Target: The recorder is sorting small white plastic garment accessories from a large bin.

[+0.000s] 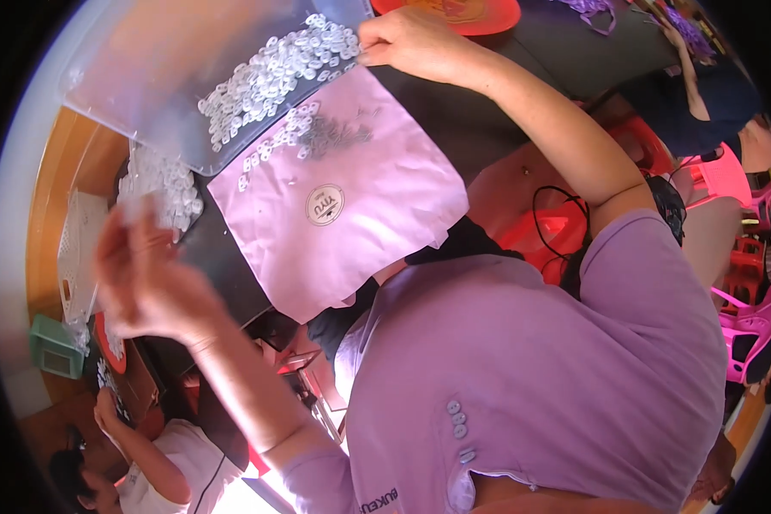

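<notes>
My left hand (154, 283) is raised at the left, smeared by motion, so its fingers and anything in them are unclear. It is nearest a heap of clear plastic pieces (176, 193) beside the tray. My right hand (420, 44) has its fingers pinched together at the right end of a pile of small white plastic pieces (274, 81). What the fingertips hold, if anything, is hidden. The pile lies in a shallow clear tray (167, 141). Below it a pink cloth (377, 197) carries several loose white pieces (287, 133) and a cluster of small dark pieces (338, 135).
An orange-red dish (480, 15) stands beyond my right hand. At the far left are a white perforated basket (77, 248) and a green container (57, 347). Another person (163, 463) works at lower left; someone else (702, 98) sits at upper right near pink chairs (750, 334).
</notes>
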The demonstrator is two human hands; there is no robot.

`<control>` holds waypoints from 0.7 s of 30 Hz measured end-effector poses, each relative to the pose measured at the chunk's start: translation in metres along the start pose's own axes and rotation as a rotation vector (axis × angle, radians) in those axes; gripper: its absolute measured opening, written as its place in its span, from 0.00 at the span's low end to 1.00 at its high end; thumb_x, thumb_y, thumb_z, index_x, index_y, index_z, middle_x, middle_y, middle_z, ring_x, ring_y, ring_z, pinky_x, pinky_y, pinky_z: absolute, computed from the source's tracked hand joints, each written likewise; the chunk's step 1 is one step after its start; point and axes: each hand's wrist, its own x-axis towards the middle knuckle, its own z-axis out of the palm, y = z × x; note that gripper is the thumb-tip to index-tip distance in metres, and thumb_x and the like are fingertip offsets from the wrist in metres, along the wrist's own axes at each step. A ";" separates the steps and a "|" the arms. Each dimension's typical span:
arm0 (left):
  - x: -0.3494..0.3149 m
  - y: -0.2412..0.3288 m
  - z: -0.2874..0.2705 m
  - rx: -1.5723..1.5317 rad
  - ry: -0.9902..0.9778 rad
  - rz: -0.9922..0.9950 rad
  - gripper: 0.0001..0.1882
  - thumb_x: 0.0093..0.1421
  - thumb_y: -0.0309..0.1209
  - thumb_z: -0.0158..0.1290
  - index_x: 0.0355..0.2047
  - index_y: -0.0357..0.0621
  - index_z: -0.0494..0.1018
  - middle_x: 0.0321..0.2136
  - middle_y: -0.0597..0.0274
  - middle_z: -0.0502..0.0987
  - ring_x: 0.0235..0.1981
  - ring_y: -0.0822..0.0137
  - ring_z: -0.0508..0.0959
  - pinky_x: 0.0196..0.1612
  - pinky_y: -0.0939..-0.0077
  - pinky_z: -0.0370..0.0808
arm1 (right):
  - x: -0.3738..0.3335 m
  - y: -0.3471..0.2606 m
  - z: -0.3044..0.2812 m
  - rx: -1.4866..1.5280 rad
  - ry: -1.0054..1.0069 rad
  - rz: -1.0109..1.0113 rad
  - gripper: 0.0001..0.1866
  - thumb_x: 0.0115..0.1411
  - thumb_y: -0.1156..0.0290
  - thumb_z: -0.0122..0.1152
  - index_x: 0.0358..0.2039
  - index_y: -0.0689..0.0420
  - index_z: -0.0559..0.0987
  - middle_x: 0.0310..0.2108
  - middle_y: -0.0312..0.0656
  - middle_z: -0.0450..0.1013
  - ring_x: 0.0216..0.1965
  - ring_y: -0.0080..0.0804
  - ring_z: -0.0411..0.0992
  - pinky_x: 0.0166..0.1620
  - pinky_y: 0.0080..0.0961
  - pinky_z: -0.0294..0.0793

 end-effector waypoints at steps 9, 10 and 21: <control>0.134 -0.064 -0.051 0.797 -0.122 0.202 0.20 0.46 0.31 0.68 0.40 0.38 0.79 0.23 0.66 0.76 0.23 0.72 0.73 0.29 0.80 0.71 | -0.008 0.027 0.006 -0.476 -0.058 0.023 0.06 0.57 0.70 0.55 0.34 0.53 0.79 0.27 0.43 0.74 0.33 0.42 0.74 0.30 0.42 0.66; 0.123 -0.065 -0.050 0.748 0.002 0.331 0.19 0.46 0.31 0.67 0.38 0.38 0.79 0.24 0.65 0.77 0.24 0.71 0.74 0.31 0.78 0.72 | -0.010 0.021 0.002 -0.478 -0.051 -0.002 0.06 0.57 0.70 0.56 0.35 0.53 0.78 0.27 0.43 0.74 0.33 0.42 0.74 0.30 0.42 0.66; -0.065 -0.017 0.030 -0.059 -0.681 -0.352 0.06 0.53 0.16 0.58 0.31 0.36 0.75 0.26 0.69 0.75 0.27 0.81 0.72 0.32 0.88 0.70 | -0.022 0.023 -0.007 -0.166 -0.090 0.013 0.07 0.53 0.70 0.62 0.33 0.56 0.77 0.22 0.41 0.73 0.30 0.39 0.74 0.35 0.39 0.67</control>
